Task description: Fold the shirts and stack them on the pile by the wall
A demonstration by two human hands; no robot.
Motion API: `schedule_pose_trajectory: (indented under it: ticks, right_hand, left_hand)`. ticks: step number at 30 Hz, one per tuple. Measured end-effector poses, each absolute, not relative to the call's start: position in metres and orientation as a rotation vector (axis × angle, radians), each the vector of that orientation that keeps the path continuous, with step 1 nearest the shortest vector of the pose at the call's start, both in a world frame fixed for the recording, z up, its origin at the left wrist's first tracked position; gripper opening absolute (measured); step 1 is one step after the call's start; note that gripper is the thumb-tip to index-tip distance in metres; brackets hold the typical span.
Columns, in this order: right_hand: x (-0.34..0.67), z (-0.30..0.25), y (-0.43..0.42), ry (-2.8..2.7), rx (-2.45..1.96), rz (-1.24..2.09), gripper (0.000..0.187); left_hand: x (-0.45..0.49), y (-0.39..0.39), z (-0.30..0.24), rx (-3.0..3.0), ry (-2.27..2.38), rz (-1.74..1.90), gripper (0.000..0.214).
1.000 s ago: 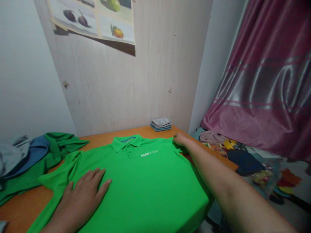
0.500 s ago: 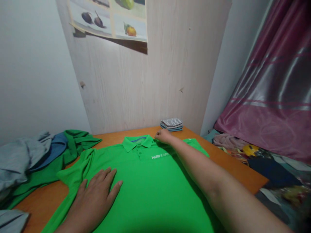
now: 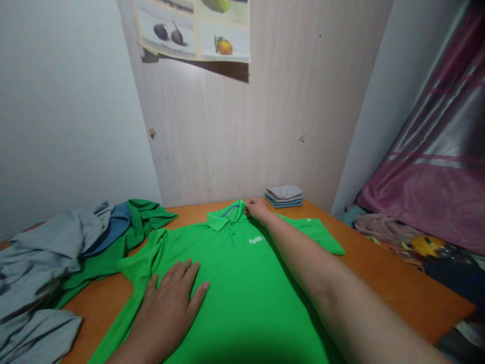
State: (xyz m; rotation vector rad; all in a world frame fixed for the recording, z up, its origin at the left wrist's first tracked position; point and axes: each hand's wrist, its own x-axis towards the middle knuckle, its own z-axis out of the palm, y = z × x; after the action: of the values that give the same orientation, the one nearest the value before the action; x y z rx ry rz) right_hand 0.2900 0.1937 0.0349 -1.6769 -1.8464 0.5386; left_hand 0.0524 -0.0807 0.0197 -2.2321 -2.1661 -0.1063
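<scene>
A bright green polo shirt lies spread out, front side up, on the orange table, its collar toward the wall. White lettering shows on its chest, partly covered by my right forearm. My left hand rests flat on the shirt's left part, fingers spread. At the collar, my right hand has its fingers closed on the collar's right side, which is lifted a little. The left sleeve is bunched in folds, while the right sleeve lies flat beyond my right arm.
Grey, blue and dark green clothes lie heaped at the left. A small folded stack, striped on top, sits at the table's back edge. Against the wall hangs a fruit picture. Right of the table are a pink curtain and assorted items.
My right hand has taken hold of the collar's right side and raised it slightly. The view has turned a little to the right. My left hand stays flat on the shirt.
</scene>
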Motion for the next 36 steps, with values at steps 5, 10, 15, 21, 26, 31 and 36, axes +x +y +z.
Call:
schedule_pose_trajectory:
  ticks: [5, 10, 15, 21, 26, 31, 36]
  right_hand:
    - [0.308, 0.031, 0.188, -1.839, -1.691, 0.421, 0.037]
    - [0.348, 0.036, 0.173, -1.850, -1.838, 0.233, 0.037]
    - [0.396, 0.020, 0.148, -1.914, -2.022, 0.130, 0.043]
    - [0.432, 0.015, 0.137, -1.871, -2.216, 0.037, 0.043]
    - [0.416, 0.027, 0.140, -1.904, -2.129, -0.062, 0.043]
    - [0.399, 0.031, 0.142, -2.004, -2.015, -0.061, 0.029]
    - [0.402, 0.031, 0.135, -2.141, -1.881, -0.020, 0.014]
  left_hand:
    - [0.052, -0.079, 0.019, -2.234, -2.154, -0.116, 0.064]
    - [0.053, -0.080, 0.020, -2.235, -2.164, -0.128, 0.063]
    - [0.054, -0.080, 0.019, -2.231, -2.163, -0.134, 0.063]
    - [0.053, -0.079, 0.018, -2.230, -2.169, -0.192, 0.062]
    - [0.053, -0.079, 0.019, -2.229, -2.162, -0.148, 0.064]
    - [0.051, -0.079, 0.017, -2.227, -2.165, -0.123, 0.064]
    - [0.051, -0.079, 0.017, -2.238, -2.159, -0.124, 0.063]
